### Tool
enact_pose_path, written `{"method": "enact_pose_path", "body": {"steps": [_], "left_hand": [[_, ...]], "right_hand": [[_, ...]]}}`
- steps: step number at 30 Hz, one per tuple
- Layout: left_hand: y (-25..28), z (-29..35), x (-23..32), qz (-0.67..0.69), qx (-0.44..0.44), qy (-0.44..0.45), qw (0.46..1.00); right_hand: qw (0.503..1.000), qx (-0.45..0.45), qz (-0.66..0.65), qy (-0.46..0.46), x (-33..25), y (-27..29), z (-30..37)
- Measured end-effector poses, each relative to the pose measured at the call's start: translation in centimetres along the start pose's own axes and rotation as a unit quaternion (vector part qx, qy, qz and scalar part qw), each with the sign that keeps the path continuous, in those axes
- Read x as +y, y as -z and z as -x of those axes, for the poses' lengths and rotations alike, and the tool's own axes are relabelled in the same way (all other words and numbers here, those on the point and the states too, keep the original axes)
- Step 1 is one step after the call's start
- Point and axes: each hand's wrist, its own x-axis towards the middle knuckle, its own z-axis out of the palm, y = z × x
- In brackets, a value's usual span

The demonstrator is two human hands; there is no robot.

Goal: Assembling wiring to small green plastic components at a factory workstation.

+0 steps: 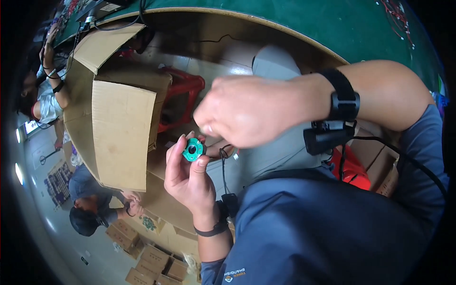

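My left hand (190, 183) grips a small green ring-shaped circuit board (192, 150) between thumb and fingers. The board is round, with a dark hole at its middle and small pale parts on its rim. Just above and to the right of it is my right hand (251, 111), blurred by motion. Its fingers are curled together and point down toward the board. Whatever they pinch, if anything, is hidden behind the hand. Both wrists wear black straps with small devices.
A large open cardboard box (123, 135) stands to the left, beside a red plastic stool (187, 88). A green-topped table (308, 21) runs along the far side. Co-workers sit at the left. A black cable (403, 154) trails from my right wrist.
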Motion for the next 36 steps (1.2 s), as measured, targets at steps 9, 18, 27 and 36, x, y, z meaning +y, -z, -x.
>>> {"method": "enact_pose_path", "body": {"steps": [9, 18, 27, 36], "left_hand": [[0.0, 0.3, 0.4, 0.002, -0.001, 0.005, 1.000], [-0.2, 0.4, 0.6, 0.006, -0.007, 0.012, 1.000], [-0.1, -1.0, -0.1, -0.008, 0.014, 0.032, 0.999], [-0.1, -0.3, -0.2, -0.003, 0.020, 0.030, 0.999]], "right_hand": [[0.991, 0.003, 0.113, 0.070, -1.2, 0.1, 0.5], [0.995, -0.035, 0.091, 0.034, -1.9, 0.7, 1.2], [0.995, -0.017, 0.100, -0.016, 0.0, 1.6, -1.7], [0.999, -0.025, 0.041, -0.008, -1.0, 1.4, -0.2]]}}
